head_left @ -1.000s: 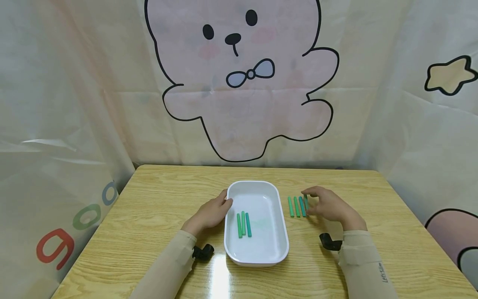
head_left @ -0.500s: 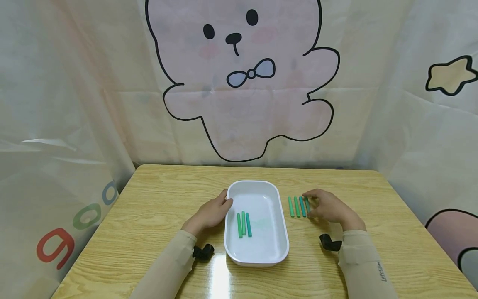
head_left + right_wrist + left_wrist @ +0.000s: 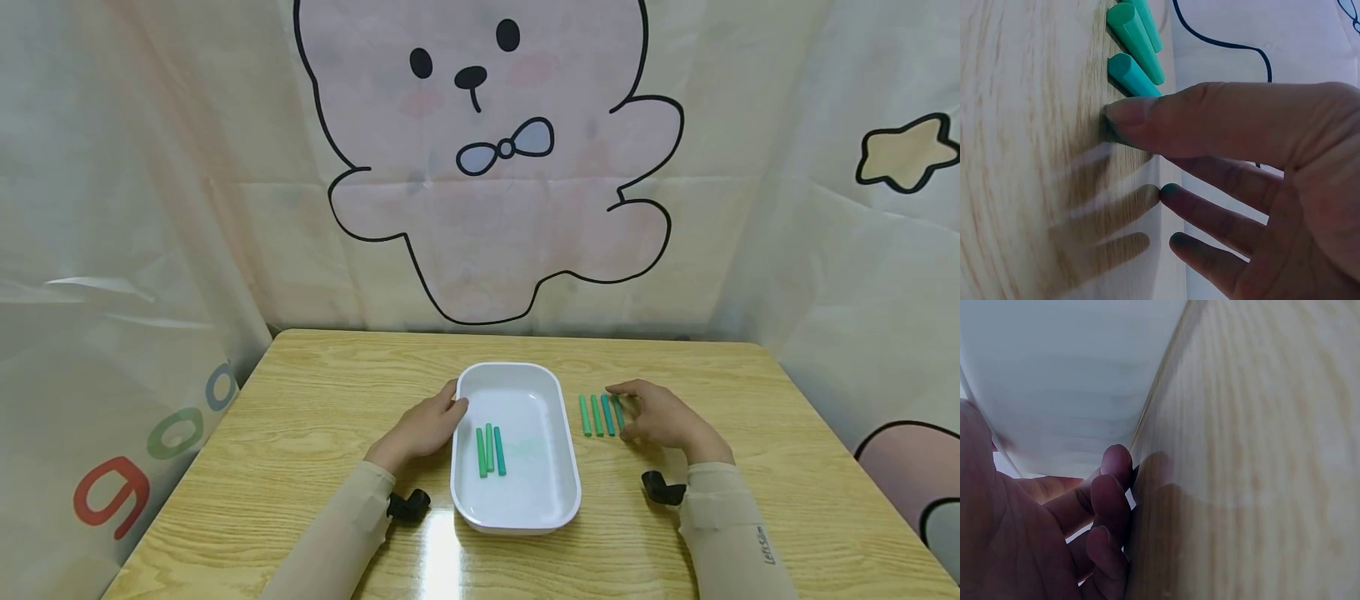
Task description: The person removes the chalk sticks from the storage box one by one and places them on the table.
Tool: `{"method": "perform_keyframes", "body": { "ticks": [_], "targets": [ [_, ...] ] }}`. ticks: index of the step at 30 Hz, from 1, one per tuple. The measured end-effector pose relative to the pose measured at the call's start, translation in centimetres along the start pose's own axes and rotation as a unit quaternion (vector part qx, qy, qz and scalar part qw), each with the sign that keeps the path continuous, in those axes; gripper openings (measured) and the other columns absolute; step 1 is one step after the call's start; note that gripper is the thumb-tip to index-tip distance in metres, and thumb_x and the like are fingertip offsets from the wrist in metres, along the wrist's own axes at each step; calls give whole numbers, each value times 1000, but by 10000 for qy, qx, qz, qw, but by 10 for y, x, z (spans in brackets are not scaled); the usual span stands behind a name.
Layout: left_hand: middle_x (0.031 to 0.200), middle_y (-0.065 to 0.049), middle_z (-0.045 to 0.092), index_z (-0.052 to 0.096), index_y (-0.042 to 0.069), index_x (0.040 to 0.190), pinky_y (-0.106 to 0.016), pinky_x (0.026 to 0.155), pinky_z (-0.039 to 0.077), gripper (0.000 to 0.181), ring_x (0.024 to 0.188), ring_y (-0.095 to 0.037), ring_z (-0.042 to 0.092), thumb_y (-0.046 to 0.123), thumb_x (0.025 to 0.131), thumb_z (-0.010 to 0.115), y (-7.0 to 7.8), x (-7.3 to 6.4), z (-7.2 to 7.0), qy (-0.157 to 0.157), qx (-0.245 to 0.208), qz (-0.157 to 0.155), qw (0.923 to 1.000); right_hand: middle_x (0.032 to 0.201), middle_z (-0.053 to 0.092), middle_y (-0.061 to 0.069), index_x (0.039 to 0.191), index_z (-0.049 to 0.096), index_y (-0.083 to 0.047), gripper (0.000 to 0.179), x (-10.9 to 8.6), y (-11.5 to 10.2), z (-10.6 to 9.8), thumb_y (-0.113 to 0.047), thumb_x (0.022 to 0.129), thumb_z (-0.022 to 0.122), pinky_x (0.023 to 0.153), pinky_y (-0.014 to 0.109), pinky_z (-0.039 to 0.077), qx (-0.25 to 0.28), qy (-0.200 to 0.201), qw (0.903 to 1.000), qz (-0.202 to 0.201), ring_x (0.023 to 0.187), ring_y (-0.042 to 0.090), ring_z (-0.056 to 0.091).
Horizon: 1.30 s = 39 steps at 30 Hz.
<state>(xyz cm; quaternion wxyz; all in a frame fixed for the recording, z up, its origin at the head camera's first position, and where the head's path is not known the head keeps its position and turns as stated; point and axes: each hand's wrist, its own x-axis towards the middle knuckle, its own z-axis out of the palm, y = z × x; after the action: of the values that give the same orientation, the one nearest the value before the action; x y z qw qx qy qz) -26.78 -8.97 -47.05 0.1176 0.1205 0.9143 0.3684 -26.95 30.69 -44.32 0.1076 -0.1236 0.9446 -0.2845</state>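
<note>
My left hand (image 3: 422, 429) grips the left rim of a white tray (image 3: 540, 508), its thumb over the edge. In the left wrist view the fingers (image 3: 1110, 503) curl against the tray's outer side, near the tabletop. Three green and teal chalk sticks (image 3: 490, 450) lie inside the tray. To its right, several more chalk sticks (image 3: 596, 415) stand in a row on the table. My right hand (image 3: 667, 421) pinches the rightmost dark green chalk stick (image 3: 618, 410) by its ends, between thumb and fingertip. The thumb (image 3: 1141, 119) hides most of that stick in the right wrist view.
The wooden table (image 3: 345, 367) reaches back to a printed curtain (image 3: 480, 250) with a cartoon bear. Pale green smears mark the tray's floor. A black wrist camera sits at each cuff.
The right hand and the rightmost chalk stick have shifted slightly to the right, a little away from the row. The left hand and the tray stay put.
</note>
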Motion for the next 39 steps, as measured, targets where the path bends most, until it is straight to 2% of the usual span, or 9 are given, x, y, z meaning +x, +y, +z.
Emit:
{"method": "perform_keyframes", "body": {
  "ticks": [5,11,20,24,31,39],
  "targets": [
    [149,-10,60,33,24,163,-56,113,44,58,137,-32,58,48,110,31,0,-1,-2,5,0,-23,10000,153,48,29,148,55,-4,79,1,-2,-1,-7,76,87,104,64,45,1,5,10000,7,136,50,48],
    [150,-10,59,34,24,162,-56,113,44,57,136,-32,58,47,110,30,2,-3,-4,8,11,-2,10000,155,47,29,149,54,-4,80,1,-5,-2,-12,77,88,106,67,43,-1,64,10000,-75,141,54,42],
    [154,-8,56,32,25,163,-56,113,43,58,135,-29,58,48,110,31,2,-5,-5,-6,-76,29,10000,151,51,27,148,54,-3,64,-3,-16,-4,-18,91,79,105,67,43,-73,289,9990,-336,139,54,45],
    [156,-8,53,31,26,164,-56,115,41,59,139,-29,55,49,110,32,1,-4,-4,-35,-104,2,9999,150,53,26,148,55,-3,60,-7,-25,-5,-22,94,76,104,66,46,-87,387,9983,-433,137,52,48],
    [153,-8,56,33,25,163,-56,112,45,59,130,-27,60,49,110,31,0,-5,-3,-22,-64,31,10000,148,57,22,146,57,-2,57,-12,-47,-6,-23,96,74,99,61,51,-171,499,9962,-697,131,46,56],
    [154,-10,55,33,23,163,-57,113,43,58,137,-30,57,47,110,31,0,-7,-3,-32,-143,105,9998,145,61,18,143,60,-4,53,-16,-74,-4,-24,96,74,96,55,54,-101,497,9938,-988,124,41,62]
  ]
}}
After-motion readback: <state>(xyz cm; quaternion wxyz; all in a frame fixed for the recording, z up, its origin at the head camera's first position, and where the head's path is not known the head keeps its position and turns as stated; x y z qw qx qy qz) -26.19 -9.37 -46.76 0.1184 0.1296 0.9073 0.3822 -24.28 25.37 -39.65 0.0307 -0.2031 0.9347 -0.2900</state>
